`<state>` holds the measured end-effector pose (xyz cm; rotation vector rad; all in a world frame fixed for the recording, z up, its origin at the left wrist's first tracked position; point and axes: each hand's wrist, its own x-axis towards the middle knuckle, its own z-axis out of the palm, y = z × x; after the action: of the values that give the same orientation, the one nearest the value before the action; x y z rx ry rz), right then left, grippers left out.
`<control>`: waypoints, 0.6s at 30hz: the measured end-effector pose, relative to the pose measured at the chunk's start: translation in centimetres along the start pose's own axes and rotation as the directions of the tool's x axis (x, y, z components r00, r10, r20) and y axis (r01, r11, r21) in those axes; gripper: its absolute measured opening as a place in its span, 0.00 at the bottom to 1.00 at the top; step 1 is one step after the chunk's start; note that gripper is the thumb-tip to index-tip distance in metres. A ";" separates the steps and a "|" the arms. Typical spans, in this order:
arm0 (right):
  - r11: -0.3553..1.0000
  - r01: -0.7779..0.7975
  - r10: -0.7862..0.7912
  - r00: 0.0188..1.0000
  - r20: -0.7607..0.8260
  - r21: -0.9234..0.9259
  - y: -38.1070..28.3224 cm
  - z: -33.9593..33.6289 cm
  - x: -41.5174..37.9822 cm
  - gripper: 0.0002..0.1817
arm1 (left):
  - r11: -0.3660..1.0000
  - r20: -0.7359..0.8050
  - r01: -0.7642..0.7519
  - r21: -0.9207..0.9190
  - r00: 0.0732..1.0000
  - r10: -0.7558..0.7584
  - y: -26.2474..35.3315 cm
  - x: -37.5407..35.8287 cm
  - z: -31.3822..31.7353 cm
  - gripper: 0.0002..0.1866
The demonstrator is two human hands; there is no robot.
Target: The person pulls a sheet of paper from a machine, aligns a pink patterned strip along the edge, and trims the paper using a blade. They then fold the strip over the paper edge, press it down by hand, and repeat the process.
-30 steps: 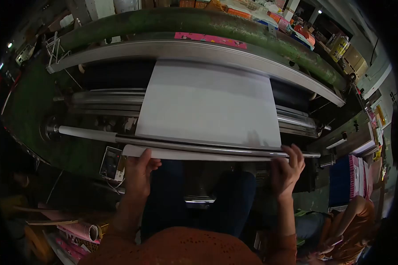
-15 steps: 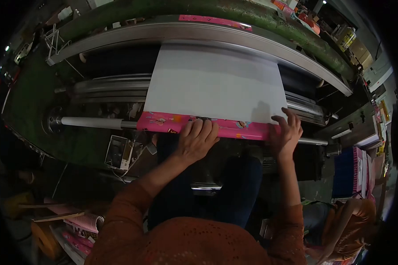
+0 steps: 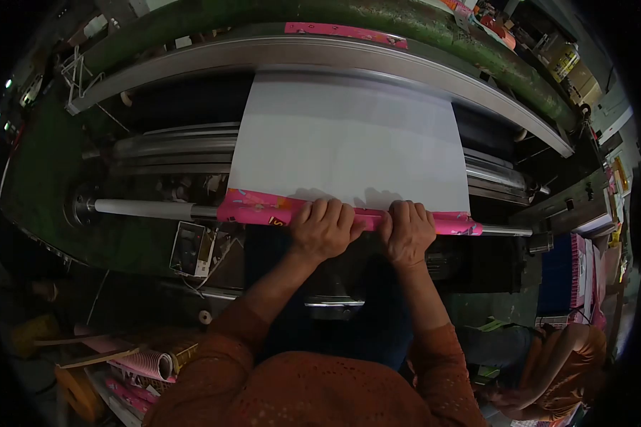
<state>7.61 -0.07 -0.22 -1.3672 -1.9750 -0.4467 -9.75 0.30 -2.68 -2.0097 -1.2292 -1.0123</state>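
A wide sheet of paper (image 3: 349,139), its white side up, comes down from under a metal crossbar. At its near end it meets a pink printed paper roll (image 3: 253,211) around a metal shaft (image 3: 506,230). My left hand (image 3: 325,226) is closed over the roll near its middle, fingers curled across the top and thumb toward the right. Just right of it, my right hand (image 3: 408,231) grips the same roll, knuckles up. The hands are close together, and the underside of the roll is hidden beneath them.
Beyond the sheet runs the metal crossbar (image 3: 320,53), with a green roller (image 3: 377,18) behind it. A white sleeve (image 3: 144,208) covers the shaft's left part. A small open box (image 3: 191,249) sits below. Another person in an orange top (image 3: 573,370) is at the lower right.
My right hand has moved left from the roll's right end and changed from spread fingers to a closed grip. My left hand has shifted slightly right and stays on the roll.
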 end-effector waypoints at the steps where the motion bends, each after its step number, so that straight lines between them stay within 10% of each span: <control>1: 1.000 -0.009 0.009 1.000 0.005 -0.002 0.1 -0.1 0.2 0.10 | 0.999 0.014 0.033 -0.005 0.999 -0.033 0.1 0.1 -0.2 0.17; 14: 0.977 -0.170 0.137 0.963 0.232 0.126 0.1 -1.2 3.2 0.09 | 0.949 0.349 0.237 -0.207 0.924 -0.155 -0.5 5.0 -2.1 0.09; 18: 0.990 -0.112 0.101 0.987 0.123 0.090 0.6 -0.5 5.3 0.12 | 0.720 0.163 0.432 -0.543 0.895 -0.414 -1.6 6.0 -2.7 0.08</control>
<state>7.21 3.47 3.73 -1.4587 -1.9787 -0.2225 -10.27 1.72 3.87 -2.2162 -1.5913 -1.7576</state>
